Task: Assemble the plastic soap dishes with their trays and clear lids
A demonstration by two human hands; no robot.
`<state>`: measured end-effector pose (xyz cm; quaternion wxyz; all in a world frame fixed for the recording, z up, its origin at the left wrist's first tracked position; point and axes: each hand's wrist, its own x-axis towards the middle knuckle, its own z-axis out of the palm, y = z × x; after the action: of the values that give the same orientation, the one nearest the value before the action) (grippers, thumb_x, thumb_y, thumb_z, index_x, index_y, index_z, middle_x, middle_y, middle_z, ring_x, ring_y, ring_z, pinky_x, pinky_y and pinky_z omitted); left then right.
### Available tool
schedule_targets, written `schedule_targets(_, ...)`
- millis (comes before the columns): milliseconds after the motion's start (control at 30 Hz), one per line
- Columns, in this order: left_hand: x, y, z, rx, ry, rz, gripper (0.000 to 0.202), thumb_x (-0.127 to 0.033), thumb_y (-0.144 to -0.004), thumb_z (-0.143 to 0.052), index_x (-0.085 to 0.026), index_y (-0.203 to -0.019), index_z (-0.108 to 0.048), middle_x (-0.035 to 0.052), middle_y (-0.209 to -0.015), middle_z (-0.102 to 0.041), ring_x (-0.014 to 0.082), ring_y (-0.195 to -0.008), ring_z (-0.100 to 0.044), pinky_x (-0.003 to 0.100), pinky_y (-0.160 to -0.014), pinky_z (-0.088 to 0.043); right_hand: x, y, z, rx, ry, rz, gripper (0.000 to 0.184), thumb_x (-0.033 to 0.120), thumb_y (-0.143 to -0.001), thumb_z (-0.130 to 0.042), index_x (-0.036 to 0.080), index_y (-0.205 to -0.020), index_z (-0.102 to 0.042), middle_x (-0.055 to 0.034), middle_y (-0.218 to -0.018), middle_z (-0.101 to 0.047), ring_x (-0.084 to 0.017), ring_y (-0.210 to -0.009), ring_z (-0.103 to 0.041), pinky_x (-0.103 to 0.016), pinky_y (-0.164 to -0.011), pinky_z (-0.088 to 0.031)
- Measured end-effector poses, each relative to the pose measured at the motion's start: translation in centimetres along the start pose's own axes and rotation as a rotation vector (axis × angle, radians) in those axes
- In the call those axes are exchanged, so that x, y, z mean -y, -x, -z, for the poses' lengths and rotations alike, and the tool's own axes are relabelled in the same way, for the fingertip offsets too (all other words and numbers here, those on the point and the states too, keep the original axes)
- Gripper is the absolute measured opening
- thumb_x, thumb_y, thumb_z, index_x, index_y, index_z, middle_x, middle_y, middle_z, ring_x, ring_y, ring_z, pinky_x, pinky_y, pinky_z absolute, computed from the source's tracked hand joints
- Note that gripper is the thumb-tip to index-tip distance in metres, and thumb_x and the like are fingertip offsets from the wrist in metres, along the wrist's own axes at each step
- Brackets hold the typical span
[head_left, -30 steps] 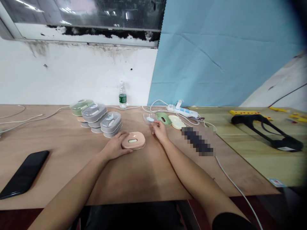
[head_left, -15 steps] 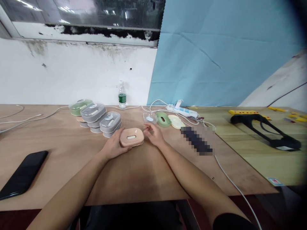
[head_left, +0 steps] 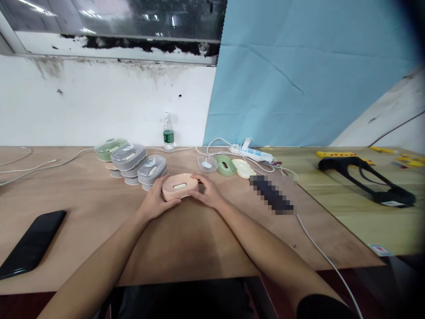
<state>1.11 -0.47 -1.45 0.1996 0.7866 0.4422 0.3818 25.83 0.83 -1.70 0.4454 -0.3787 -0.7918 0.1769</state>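
Observation:
Both my hands are on a pink plastic soap dish (head_left: 179,186) with an oval slot in its lid, held just above the wooden table (head_left: 83,195). My left hand (head_left: 156,200) grips its near left side, and my right hand (head_left: 208,192) has its fingers on the right end. Just beyond my left hand stand stacked grey soap dishes (head_left: 152,169). Past my right hand lie a clear plastic piece (head_left: 207,164), a green dish part (head_left: 226,165) and a cream dish part (head_left: 243,168). The underside of the pink dish is hidden.
Further stacks include a grey one (head_left: 129,156) and a green one (head_left: 108,149). A black phone (head_left: 33,244) lies at the left. A water bottle (head_left: 168,132), a white power strip (head_left: 251,154) and cables run along the back. A pixelated object (head_left: 271,195) lies on the right.
My right hand has moved back from near the clear piece and now rests on the pink dish. The dish has shifted slightly left and away from me.

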Motion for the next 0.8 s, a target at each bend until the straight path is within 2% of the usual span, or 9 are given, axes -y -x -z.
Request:
schedule_targets(133, -0.1, -0.1, 0.0, -0.002, -0.013, -0.011, 0.089, -0.053, -0.069, -0.072, -0.021, -0.14, -0.031, 0.0135, -0.138, -0.046, 0.0329, -0.126, -0.046, 0.048, -0.103, -0.04, -0.2, -0.1, -0.1, -0.041, -0.043, -0.028, 0.049, 0.048, -0.073, -0.071, 0.022, -0.113, -0.059, -0.0093, -0.117, -0.063, -0.024, -0.109, -0.058, -0.039, -0.096, -0.044)
schedule_targets(233, -0.2, 0.0, -0.1, 0.015, 0.002, -0.031, 0.098, -0.053, -0.064, -0.076, -0.021, -0.142, -0.028, 0.0138, -0.141, -0.042, 0.0332, -0.128, -0.043, 0.048, -0.105, -0.039, -0.6, -0.2, -0.2, -0.077, -0.09, -0.095, 0.046, 0.052, -0.075, -0.067, 0.021, -0.109, -0.06, -0.0083, -0.109, -0.066, -0.022, -0.097, -0.062, -0.035, -0.086, -0.048)
schedule_targets(400, -0.6, 0.4, -0.6, 0.091, 0.049, -0.039, 0.124, -0.054, -0.056, -0.081, -0.02, -0.149, -0.007, 0.0183, -0.147, -0.032, 0.0373, -0.134, -0.034, 0.052, -0.107, -0.035, -1.7, 0.0, -0.2, -0.123, -0.148, -0.23, 0.047, 0.061, -0.081, -0.054, 0.019, -0.099, -0.062, -0.0043, -0.083, -0.067, -0.019, -0.072, -0.063, -0.028, -0.064, -0.048)
schedule_targets(533, -1.1, 0.5, -0.9, 0.216, 0.165, -0.048, 0.137, -0.052, -0.056, -0.082, -0.019, -0.149, 0.013, 0.0192, -0.137, -0.044, 0.0354, -0.119, -0.051, 0.05, -0.095, -0.046, -2.2, 0.0, 0.2, -0.198, -0.084, -0.346, 0.048, 0.062, -0.088, -0.039, 0.02, -0.082, -0.061, -0.0006, -0.061, -0.06, -0.017, -0.054, -0.058, -0.026, -0.052, -0.041)
schedule_targets(667, -1.2, 0.5, -1.0, 0.268, 0.153, -0.017, 0.124, -0.046, -0.067, -0.076, -0.019, -0.149, 0.013, 0.0115, -0.114, -0.06, 0.0274, -0.101, -0.061, 0.044, -0.088, -0.05, -2.4, -0.1, 0.7, -0.245, 0.112, -0.298, 0.047, 0.057, -0.091, -0.035, 0.02, -0.077, -0.061, -0.0026, -0.064, -0.061, -0.019, -0.063, -0.058, -0.027, -0.059, -0.041)
schedule_targets(733, -1.1, 0.4, -1.0, 0.263, 0.1, -0.006, 0.123, -0.044, -0.066, -0.077, -0.02, -0.15, 0.01, 0.0108, -0.112, -0.06, 0.0273, -0.1, -0.061, 0.043, -0.088, -0.05, -2.4, -0.3, 0.5, -0.225, 0.183, -0.301, 0.041, 0.052, -0.091, -0.039, 0.02, -0.08, -0.061, -0.0024, -0.067, -0.062, -0.019, -0.065, -0.057, -0.027, -0.061, -0.04)
schedule_targets(800, -0.8, 0.4, -1.0, 0.255, 0.057, 0.004, 0.121, -0.044, -0.067, -0.077, -0.02, -0.15, 0.008, 0.0128, -0.119, -0.058, 0.0279, -0.1, -0.061, 0.044, -0.087, -0.05, -2.4, -0.4, 0.3, -0.209, 0.221, -0.343, 0.034, 0.048, -0.089, -0.043, 0.02, -0.084, -0.061, -0.0014, -0.068, -0.062, -0.018, -0.064, -0.056, -0.026, -0.06, -0.039)
